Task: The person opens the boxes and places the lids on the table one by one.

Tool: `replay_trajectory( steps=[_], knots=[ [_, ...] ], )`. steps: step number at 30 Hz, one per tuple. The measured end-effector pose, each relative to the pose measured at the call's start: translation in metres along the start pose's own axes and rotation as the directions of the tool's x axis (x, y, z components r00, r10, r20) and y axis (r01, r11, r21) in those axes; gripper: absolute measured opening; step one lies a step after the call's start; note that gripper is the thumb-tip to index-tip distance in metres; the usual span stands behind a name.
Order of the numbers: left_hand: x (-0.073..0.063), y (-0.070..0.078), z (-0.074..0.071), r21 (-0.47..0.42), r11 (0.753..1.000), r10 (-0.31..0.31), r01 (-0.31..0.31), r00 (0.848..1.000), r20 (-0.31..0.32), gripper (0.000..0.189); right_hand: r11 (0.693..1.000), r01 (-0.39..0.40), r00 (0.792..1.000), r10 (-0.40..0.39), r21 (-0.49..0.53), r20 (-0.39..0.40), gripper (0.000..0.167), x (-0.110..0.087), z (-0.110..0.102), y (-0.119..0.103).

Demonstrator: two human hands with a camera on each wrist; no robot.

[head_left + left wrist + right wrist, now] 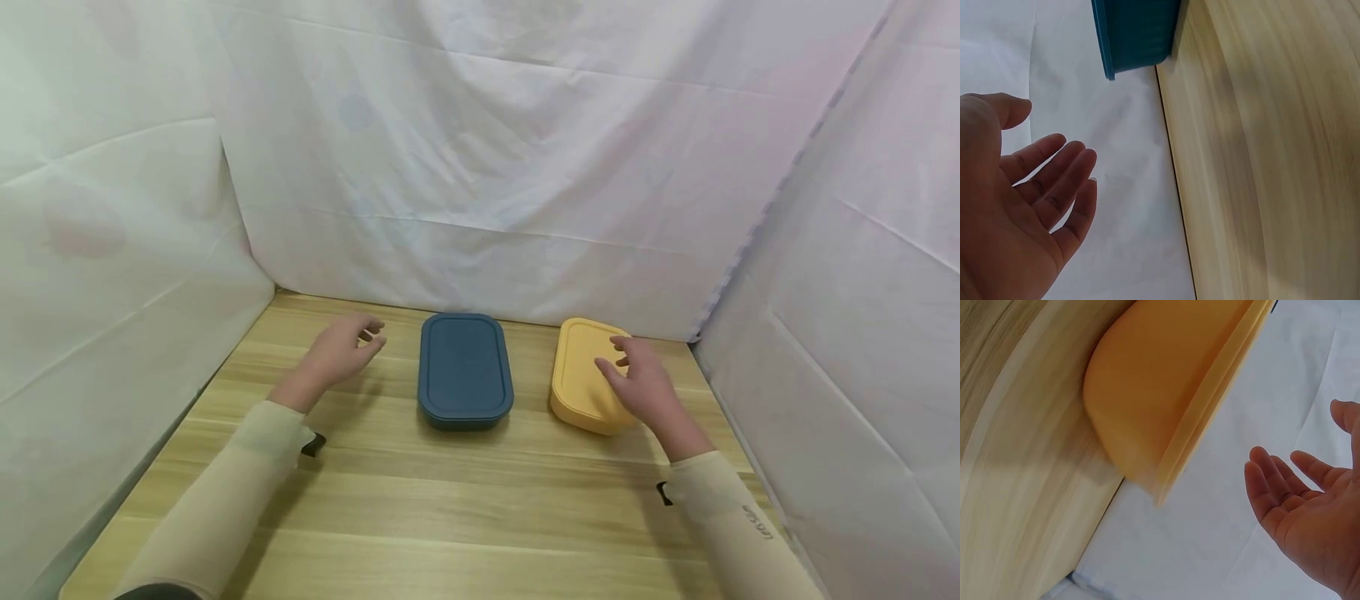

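Observation:
A dark blue lidded box (pixel 465 367) with rounded corners sits on the wooden table, near its back edge. To its right stands a yellow lidded box (pixel 581 375) of similar shape, turned slightly. My left hand (pixel 341 350) hovers left of the blue box, apart from it, fingers relaxed and holding nothing. In the left wrist view that hand's fingers (pixel 1063 178) are loosely bent, with the box's teal-looking side (pixel 1138 31) beyond. My right hand (pixel 641 379) overlaps the yellow box's right side in the head view. The right wrist view shows it empty, spaced from the box's rim.
The light wooden table (pixel 450 517) reaches back to a white cloth (pixel 480 167) hanging behind it. More white cloth stands at the left (pixel 112 250) and right (pixel 862 292) sides. Both forearms wear pale sleeves (pixel 217 500) with a small black piece near each wrist.

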State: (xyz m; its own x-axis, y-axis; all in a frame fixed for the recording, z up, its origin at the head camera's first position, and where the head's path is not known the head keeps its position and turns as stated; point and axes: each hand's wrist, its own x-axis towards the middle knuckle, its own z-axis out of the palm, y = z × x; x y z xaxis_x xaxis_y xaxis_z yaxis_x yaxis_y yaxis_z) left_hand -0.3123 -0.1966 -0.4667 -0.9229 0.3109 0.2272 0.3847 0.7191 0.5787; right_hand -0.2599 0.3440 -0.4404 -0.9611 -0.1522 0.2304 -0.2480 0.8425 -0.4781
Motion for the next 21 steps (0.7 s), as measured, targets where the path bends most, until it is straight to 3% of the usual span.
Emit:
replay_trajectory(
  steps=[6, 13, 21],
  knots=[
    [0.001, 0.012, 0.012, -0.081, 0.997, 0.001, 0.000, 1.000, 0.012, 0.043, 0.995, 0.037, 0.999, -0.038, 0.093, 0.012, 0.060, 0.000, 0.019, -0.027],
    [0.002, 0.017, 0.025, -0.140, 0.989, -0.044, 0.049, 0.998, 0.038, 0.047, 0.979, 0.071, 0.995, -0.082, 0.190, 0.054, 0.056, -0.003, 0.043, -0.064],
    [0.006, 0.021, 0.038, -0.178, 0.978, -0.099, 0.104, 0.994, 0.035, 0.052, 0.973, 0.021, 0.994, -0.045, 0.231, 0.103, 0.053, -0.004, 0.066, -0.087]
  ],
)
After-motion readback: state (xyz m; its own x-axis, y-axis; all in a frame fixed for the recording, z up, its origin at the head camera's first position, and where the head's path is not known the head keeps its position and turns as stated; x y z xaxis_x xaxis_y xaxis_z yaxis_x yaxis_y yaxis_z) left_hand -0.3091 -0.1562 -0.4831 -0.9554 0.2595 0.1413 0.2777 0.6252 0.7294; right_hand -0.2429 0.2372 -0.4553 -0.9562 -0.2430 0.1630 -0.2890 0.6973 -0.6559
